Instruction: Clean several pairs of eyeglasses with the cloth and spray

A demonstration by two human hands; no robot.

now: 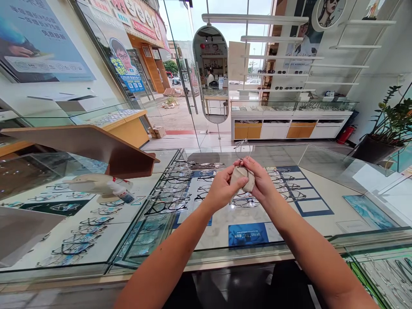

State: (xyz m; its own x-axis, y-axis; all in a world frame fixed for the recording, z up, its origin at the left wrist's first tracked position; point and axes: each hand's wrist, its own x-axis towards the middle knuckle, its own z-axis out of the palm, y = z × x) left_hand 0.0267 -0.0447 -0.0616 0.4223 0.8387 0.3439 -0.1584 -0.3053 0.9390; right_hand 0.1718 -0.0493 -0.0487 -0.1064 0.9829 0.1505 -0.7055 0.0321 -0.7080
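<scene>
Both my hands meet above the glass display case, near the middle of the view. A beige cleaning cloth (248, 182) is bunched between them. My left hand (222, 184) is closed on the cloth, its thumb pressed across the front. My right hand (259, 178) grips a pair of thin-rimmed eyeglasses (242, 150) together with the cloth's right side. One round lens sticks up above my fingers; the other part of the glasses is hidden by the cloth and hands. Below, rows of eyeglass frames (172, 184) lie in the glass case (206, 253).
A white bottle (121, 191) lies at left on the glass beside a brown wooden stand (96, 146). Under the glass is a blue card (247, 234). Further off stand an oval mirror (210, 73), white shelves (277, 57) and a potted plant (380, 137).
</scene>
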